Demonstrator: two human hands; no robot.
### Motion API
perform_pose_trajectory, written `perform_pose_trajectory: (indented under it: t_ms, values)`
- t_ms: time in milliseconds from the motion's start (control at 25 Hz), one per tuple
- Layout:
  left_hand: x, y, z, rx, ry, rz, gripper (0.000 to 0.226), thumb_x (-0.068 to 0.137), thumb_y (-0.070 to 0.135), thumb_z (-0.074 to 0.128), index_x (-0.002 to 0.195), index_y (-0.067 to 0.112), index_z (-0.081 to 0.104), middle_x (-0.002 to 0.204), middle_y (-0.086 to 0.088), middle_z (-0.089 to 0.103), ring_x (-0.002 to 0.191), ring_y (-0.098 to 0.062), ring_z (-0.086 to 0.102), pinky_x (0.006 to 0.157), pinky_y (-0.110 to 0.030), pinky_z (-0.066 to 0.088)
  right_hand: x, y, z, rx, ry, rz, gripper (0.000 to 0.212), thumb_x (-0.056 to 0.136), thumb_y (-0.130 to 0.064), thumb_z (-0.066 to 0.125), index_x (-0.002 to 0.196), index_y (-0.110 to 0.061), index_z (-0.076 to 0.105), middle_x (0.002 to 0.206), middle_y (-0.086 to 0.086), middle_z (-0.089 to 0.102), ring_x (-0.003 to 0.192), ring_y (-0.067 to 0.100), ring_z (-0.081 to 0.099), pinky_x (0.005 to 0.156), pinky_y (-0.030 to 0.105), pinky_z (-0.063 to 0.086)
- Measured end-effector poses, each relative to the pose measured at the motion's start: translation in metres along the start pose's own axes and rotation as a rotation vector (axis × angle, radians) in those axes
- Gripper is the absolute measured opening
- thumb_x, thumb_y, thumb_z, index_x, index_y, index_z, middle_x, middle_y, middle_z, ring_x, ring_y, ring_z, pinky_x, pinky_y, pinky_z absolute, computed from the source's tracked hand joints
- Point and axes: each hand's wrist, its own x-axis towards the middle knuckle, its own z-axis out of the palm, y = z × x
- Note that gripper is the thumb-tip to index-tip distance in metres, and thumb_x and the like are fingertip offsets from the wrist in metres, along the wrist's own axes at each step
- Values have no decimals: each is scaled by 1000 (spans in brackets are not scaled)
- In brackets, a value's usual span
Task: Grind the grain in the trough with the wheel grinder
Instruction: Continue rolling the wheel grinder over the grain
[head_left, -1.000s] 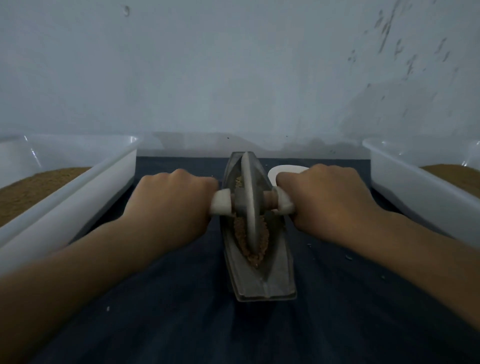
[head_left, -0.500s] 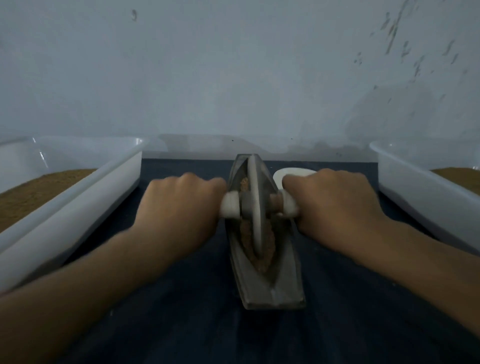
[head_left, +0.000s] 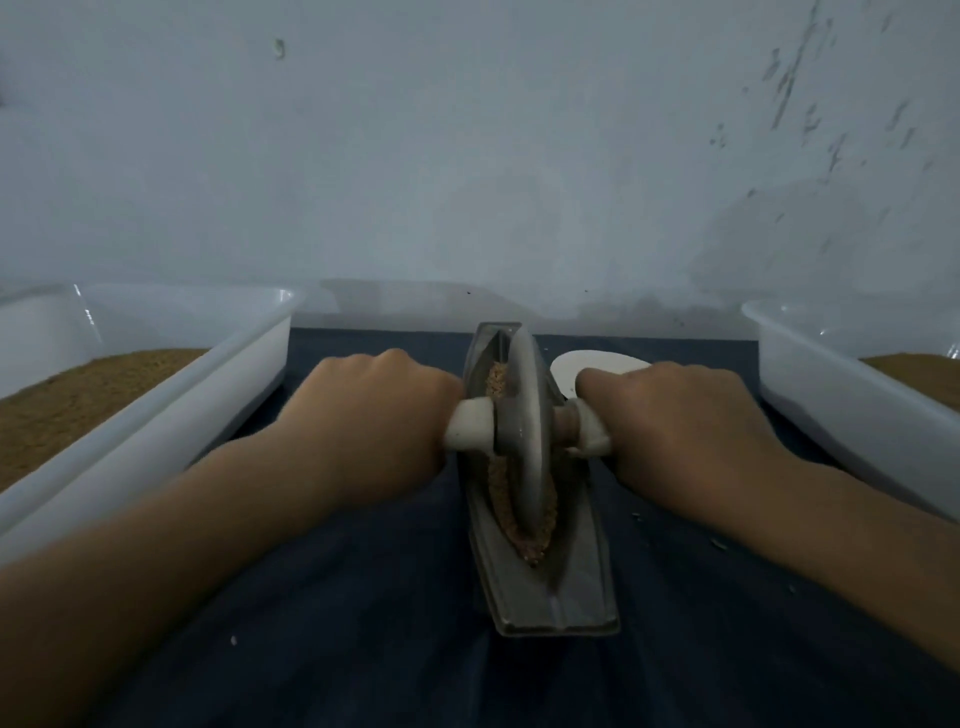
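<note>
Left hand (head_left: 374, 415), right hand (head_left: 680, 421): fists round wheel grinder (head_left: 524, 415) handles (grain (head_left: 498, 483) in trough (head_left: 561, 597))

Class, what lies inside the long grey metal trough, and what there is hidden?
Brown crushed grain lies along the trough, with the grey metal grinding wheel standing in it. The trough floor beneath grain and wheel is covered.

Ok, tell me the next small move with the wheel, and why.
Probably roll the wheel back toward you: it sits midway along the trough, and grain lies heaped just nearer. The left hand and right hand hold its handles.
</note>
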Motion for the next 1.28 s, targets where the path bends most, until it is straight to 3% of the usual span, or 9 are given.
perform_pose_trajectory:
  t_ms: [120, 240, 360, 560, 760, 840, 920, 1040, 1280]
  values:
    - [18, 7, 5, 92, 14, -67, 16, 72, 40, 64, 74, 33, 50, 56, 11, 27, 42, -13, 32, 44, -22, 14, 16, -4, 15, -25, -166, 109, 21, 77, -26, 69, 87, -27, 51, 63, -12, 29, 56, 22, 40, 48, 26, 22]
    - [32, 21, 21, 41, 45, -276, 14, 90, 29, 57, 85, 24, 45, 72, 4, 55, 66, -24, 58, 52, -31, 29, 48, -12, 21, -63, -207, 202, 13, 94, -26, 61, 105, -24, 55, 88, 1, 64, 80, 29, 64, 55, 31, 30]
    - [9, 14, 21, -48, 32, -194, 21, 85, 34, 60, 86, 26, 41, 73, 6, 54, 62, -22, 53, 50, -29, 25, 41, -5, 12, -50, -205, 71, 20, 86, -26, 68, 97, -26, 52, 78, -3, 60, 67, 26, 59, 49, 29, 24]
    - [-11, -22, -7, -88, -209, -58, 22, 63, 56, 55, 80, 44, 50, 61, 14, 48, 53, -8, 49, 47, -25, 37, -2, 11, -6, 47, -64, 0, 39, 60, -32, 70, 75, -31, 34, 59, -19, 10, 50, -4, 7, 48, 17, 1]
    - [27, 8, 0, 122, -72, -271, 4, 89, 30, 57, 91, 27, 58, 77, 1, 58, 66, -24, 57, 55, -32, 34, 31, -1, 23, 63, -253, 320, 17, 89, -41, 63, 95, -28, 54, 80, -4, 61, 68, 27, 55, 56, 31, 41]
    - [33, 5, -2, 108, -153, -259, 7, 89, 27, 58, 95, 27, 61, 83, 0, 59, 74, -24, 61, 57, -32, 35, 37, 3, 23, 104, -338, 302, 17, 91, -47, 60, 98, -31, 58, 84, -2, 63, 72, 26, 57, 59, 33, 40]
    - [20, -2, -5, 53, -209, -186, 7, 82, 34, 62, 89, 33, 60, 76, 7, 53, 65, -18, 55, 55, -31, 35, 19, 7, 14, 67, -185, 150, 19, 78, -42, 68, 79, -32, 52, 62, -12, 42, 50, 10, 34, 46, 26, 28]
    - [1, -1, -5, 93, -66, -86, 18, 58, 43, 67, 64, 35, 53, 53, 13, 38, 40, -7, 20, 43, -18, 16, -9, 4, 3, 4, -53, 94, 37, 60, -43, 72, 66, -32, 37, 57, -16, 11, 48, 5, 8, 46, 16, 6]
    - [34, 12, 16, 4, -47, -322, 8, 91, 30, 57, 86, 25, 53, 76, 1, 56, 65, -23, 54, 55, -32, 36, 55, -8, 18, 8, -256, 261, 7, 95, -28, 62, 101, -25, 62, 84, -2, 59, 75, 24, 56, 58, 31, 34]
